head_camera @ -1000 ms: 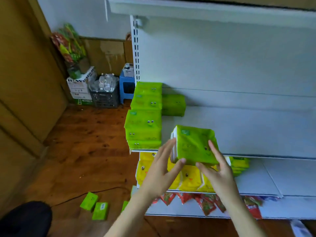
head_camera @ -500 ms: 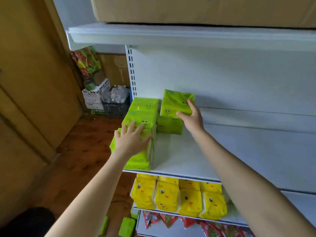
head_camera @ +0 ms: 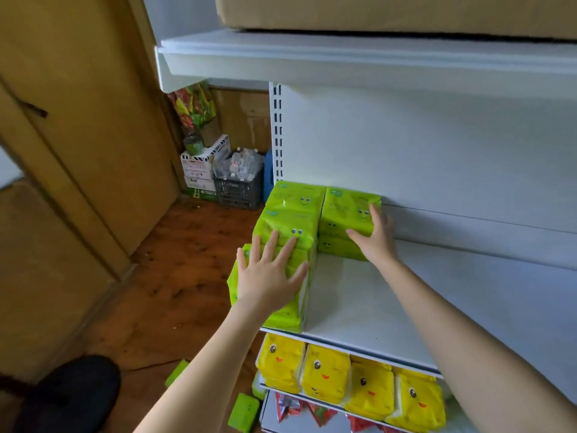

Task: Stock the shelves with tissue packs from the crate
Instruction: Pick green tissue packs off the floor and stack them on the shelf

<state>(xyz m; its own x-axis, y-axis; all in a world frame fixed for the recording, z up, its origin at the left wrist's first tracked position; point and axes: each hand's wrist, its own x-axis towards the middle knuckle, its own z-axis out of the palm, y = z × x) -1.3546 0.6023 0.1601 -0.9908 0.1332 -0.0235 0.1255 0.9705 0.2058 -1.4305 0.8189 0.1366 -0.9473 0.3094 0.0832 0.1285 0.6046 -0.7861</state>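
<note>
Green tissue packs with cartoon faces are stacked at the left end of the white middle shelf point(head_camera: 390, 307). My left hand point(head_camera: 270, 275) lies flat with fingers spread on the front stack of green packs point(head_camera: 281, 314). My right hand point(head_camera: 376, 237) presses with straight fingers against the right side of the top green pack point(head_camera: 345, 210) of the back stack, which sits level on another green pack point(head_camera: 337, 250). Neither hand grips anything. The crate is not in view.
Yellow tissue packs point(head_camera: 352, 382) fill the shelf below, with red snack bags point(head_camera: 315, 412) under them. Loose green packs point(head_camera: 245, 412) lie on the wooden floor. A dark basket point(head_camera: 239, 190) and boxes point(head_camera: 203, 167) stand in the far corner. A cardboard box point(head_camera: 390, 10) tops the upper shelf.
The green pack, tilted in my right hand half a second ago, now lies flat on the back stack. My right hand has slid to its side; my left hand stays on the front stack.
</note>
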